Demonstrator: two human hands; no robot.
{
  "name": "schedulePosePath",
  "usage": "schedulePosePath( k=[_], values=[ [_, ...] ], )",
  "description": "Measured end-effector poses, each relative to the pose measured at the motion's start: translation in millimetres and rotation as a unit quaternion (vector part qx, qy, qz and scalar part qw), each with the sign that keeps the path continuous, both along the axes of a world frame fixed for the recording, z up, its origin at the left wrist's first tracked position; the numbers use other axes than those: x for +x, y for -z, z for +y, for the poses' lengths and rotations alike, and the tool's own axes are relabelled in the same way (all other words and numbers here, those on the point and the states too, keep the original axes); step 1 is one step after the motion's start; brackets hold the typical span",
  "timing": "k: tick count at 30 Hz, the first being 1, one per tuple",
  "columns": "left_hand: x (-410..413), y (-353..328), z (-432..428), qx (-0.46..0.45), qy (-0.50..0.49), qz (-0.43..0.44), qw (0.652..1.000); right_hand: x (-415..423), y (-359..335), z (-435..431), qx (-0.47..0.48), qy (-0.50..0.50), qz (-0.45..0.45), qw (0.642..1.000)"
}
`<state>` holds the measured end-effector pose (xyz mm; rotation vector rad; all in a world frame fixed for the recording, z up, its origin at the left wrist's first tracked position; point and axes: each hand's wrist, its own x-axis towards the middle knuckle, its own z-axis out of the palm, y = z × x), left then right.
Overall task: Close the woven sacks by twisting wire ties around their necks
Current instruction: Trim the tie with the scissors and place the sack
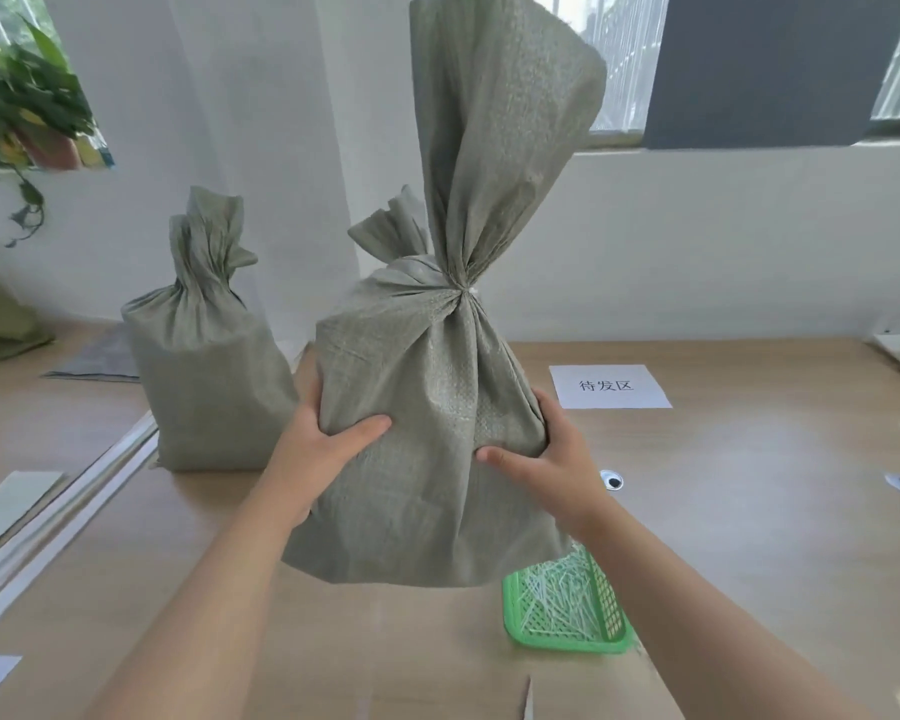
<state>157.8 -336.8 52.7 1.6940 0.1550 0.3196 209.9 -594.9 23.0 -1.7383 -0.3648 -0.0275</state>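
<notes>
Currently left hand (pixel 323 441) and right hand (pixel 549 462) grip opposite sides of the tied sack (pixel 427 356), thumbs across its front, forearms stretched forward.

Front sack (pixel 427 433): its top is running off the upper edge.
Wire tie (pixel 472 290): showing only as a white speck at the neck, its twist too small to tell.
Left hand (pixel 323 439), right hand (pixel 546 459): fingers are curling out of sight round the sack's sides.
Green basket (pixel 567 641): its far end is hiding behind the sack and the right forearm.

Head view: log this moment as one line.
front woven sack: neck closed with white tie | left hand: grips sack's side | right hand: grips opposite side | green basket: holds loose ties
</notes>
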Motion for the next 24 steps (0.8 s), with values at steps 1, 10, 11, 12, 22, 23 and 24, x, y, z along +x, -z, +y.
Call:
schedulePosePath(
  k=[1, 10, 11, 12, 22, 23, 24],
  values=[
    [8.9, -5.8, -8.2, -0.003, 0.004, 0.001, 1.0, 5.0, -4.7, -8.5, 0.004, 0.006, -0.002, 1.0],
    [119.8, -25.0, -115.5, -0.011, 0.061, -0.022, 0.998, 86.1, -28.8, -117.4, 0.006, 0.061, -0.02, 0.998],
    [131.1, -24.6, -128.3, -0.014, 0.061, -0.022, 0.998, 96.8, -29.5, -130.5, 0.005, 0.064, -0.02, 0.998],
    [144.1, -23.9, -142.9, -0.017, 0.064, -0.022, 0.998, 108.6, -30.0, -144.8, 0.005, 0.068, -0.021, 0.997],
    [289.9, 9.3, -256.0, -0.048, 0.083, -0.001, 0.995, 245.7, -20.3, -266.1, -0.019, 0.059, -0.004, 0.998],
    [304.4, 14.3, -262.2, -0.047, 0.086, 0.001, 0.995, 259.9, -17.2, -274.6, -0.025, 0.059, 0.0, 0.998],
    [318.4, 19.4, -267.5, -0.042, 0.088, 0.003, 0.995, 272.9, -14.6, -281.5, -0.03, 0.062, 0.001, 0.998]
  ],
)
